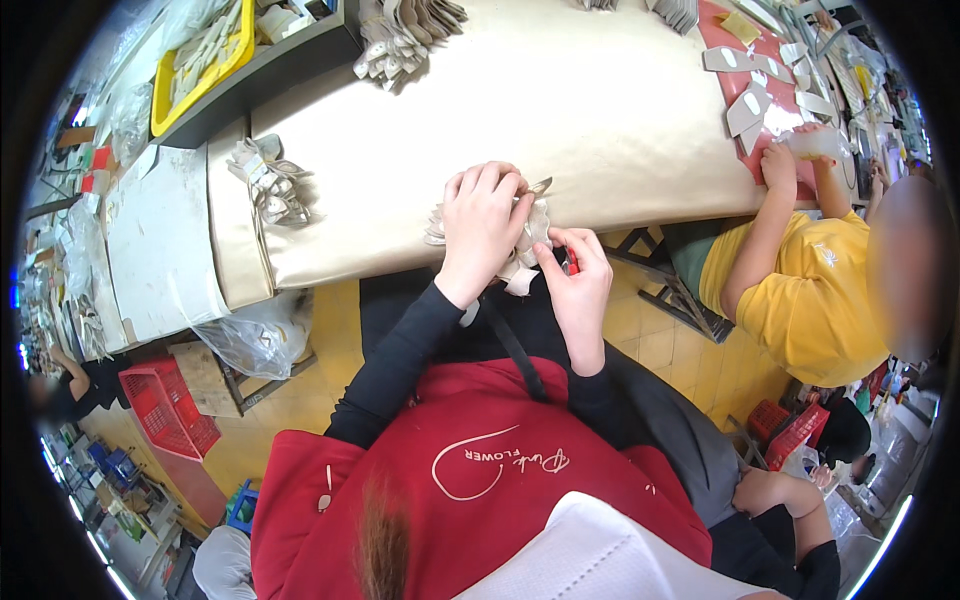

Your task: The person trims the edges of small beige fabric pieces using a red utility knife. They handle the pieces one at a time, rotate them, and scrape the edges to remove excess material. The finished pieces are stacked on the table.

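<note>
At the table's near edge, my left hand (482, 228) lies over a bundle of beige, layered cut pieces (528, 240), its fingers curled onto them. My right hand (582, 285) is just to the right and slightly nearer to me. Its thumb and fingers are closed around a small red-handled tool (572, 262), whose working end I cannot make out. Part of the bundle hangs down between my hands, and my left palm hides the rest. A pale flap (519, 282) sticks out at its lower end.
The table (600, 120) has a shiny pale covering. More bundled pieces (272, 182) lie at left, and others (402, 40) beside a dark tray (270, 75) with a yellow basket (205, 65). At right, a person in yellow (800, 290) works on a red mat (735, 60). A red crate (170, 405) stands lower left.
</note>
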{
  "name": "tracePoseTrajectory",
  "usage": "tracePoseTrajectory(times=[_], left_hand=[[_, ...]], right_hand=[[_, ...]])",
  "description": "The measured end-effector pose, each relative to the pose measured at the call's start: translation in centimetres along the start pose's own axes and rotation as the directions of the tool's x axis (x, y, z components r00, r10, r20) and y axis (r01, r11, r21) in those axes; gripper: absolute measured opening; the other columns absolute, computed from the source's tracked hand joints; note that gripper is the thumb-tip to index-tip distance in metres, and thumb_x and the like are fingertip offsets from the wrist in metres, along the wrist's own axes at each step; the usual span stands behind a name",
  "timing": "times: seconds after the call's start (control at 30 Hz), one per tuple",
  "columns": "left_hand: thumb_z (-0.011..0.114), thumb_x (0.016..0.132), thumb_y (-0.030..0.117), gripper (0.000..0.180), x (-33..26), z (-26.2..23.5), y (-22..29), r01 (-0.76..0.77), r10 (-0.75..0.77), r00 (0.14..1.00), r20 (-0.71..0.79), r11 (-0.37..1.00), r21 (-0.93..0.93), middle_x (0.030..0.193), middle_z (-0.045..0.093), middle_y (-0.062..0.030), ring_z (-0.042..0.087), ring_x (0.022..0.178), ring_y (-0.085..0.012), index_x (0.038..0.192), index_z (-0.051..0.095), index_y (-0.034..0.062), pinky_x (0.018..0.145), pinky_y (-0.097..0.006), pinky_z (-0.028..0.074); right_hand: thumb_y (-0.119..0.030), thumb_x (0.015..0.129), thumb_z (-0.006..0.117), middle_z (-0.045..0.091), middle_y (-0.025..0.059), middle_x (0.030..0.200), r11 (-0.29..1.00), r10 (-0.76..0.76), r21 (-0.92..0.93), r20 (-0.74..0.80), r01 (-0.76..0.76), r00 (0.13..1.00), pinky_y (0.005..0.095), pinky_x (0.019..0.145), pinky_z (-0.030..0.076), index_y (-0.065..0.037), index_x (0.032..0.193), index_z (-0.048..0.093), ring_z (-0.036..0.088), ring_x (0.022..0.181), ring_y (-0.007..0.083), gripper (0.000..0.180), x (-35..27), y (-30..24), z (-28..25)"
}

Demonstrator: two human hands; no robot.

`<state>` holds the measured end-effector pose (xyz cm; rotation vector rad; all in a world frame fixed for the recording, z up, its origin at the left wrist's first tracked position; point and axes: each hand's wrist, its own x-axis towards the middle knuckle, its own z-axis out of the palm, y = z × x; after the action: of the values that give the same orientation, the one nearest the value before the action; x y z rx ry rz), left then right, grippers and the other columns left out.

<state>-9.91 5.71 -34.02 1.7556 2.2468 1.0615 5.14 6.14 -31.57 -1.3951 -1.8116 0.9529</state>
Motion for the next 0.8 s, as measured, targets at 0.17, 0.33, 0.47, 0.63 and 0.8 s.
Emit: tracePoseTrajectory(times=[0.17,0.33,0.47,0.63,0.8], left_hand=[[0.07,0.087,0.018,0.013,0.0,0.2,-0.1,0.025,-0.026,0.999,-0.023,0.999,-0.034,0.095,0.064,-0.0032,0.061,0.101,-0.0237,0.092,0.062,0.01,0.093,-0.042,0.041],[0.07,0.09,0.023,0.032,0.1,-1.0,0.0,0.106,-0.101,0.994,0.034,0.962,-0.252,0.114,0.068,-0.0073,0.058,0.12,-0.0289,0.116,0.062,0.0073,0.11,-0.049,0.033],[0.074,0.088,0.032,0.063,-1.1,-3.2,-0.1,0.039,-0.039,0.999,0.011,0.872,-0.488,0.132,0.065,-0.0088,0.049,0.138,-0.0303,0.141,0.05,0.0069,0.122,-0.057,0.015],[0.08,0.079,0.026,0.057,-2.0,-3.8,0.8,0.104,-0.172,0.985,-0.029,0.712,-0.694,0.144,0.051,-0.011,0.035,0.146,-0.0412,0.126,0.053,0.0091,0.121,-0.062,0.008],[0.072,0.079,0.016,0.032,-2.0,-4.3,1.0,0.042,-0.103,0.991,-0.089,0.852,-0.522,0.122,0.058,-0.0102,0.048,0.135,-0.0351,0.106,0.057,0.0089,0.118,-0.069,0.0]], right_hand=[[-0.01,0.081,0.082,0.062,0.0083,0.09,0.988,0.145,0.043,0.073,-0.148,0.987,0.0325,0.065,0.05,0.001,0.092,0.072,0.061,0.071,0.0182,0.019,-0.2,-0.2,-0.1],[-0.006,0.08,0.083,0.064,0.01,0.093,0.989,-0.139,0.049,-0.047,0.141,0.989,0.0304,0.067,0.05,0.002,0.084,0.07,0.063,0.077,0.0182,0.016,-0.1,-0.9,0.1],[-0.004,0.087,0.077,0.067,0.0063,0.088,0.924,-0.038,0.381,0.047,0.017,0.998,0.0268,0.069,0.051,0.005,0.09,0.07,0.063,0.077,0.0123,0.011,1.4,-1.9,-0.5],[-0.005,0.093,0.073,0.07,0.0015,0.08,0.788,0.087,0.575,0.25,-0.22,0.964,0.0214,0.067,0.049,0.004,0.094,0.072,0.061,0.073,0.0061,0.009,3.1,-3.7,0.2],[-0.003,0.09,0.075,0.066,0.0018,0.084,0.75,0.006,0.654,0.137,-0.095,0.991,0.0218,0.065,0.048,0.002,0.093,0.074,0.059,0.069,0.007,0.006,3.3,-5.9,1.9]])
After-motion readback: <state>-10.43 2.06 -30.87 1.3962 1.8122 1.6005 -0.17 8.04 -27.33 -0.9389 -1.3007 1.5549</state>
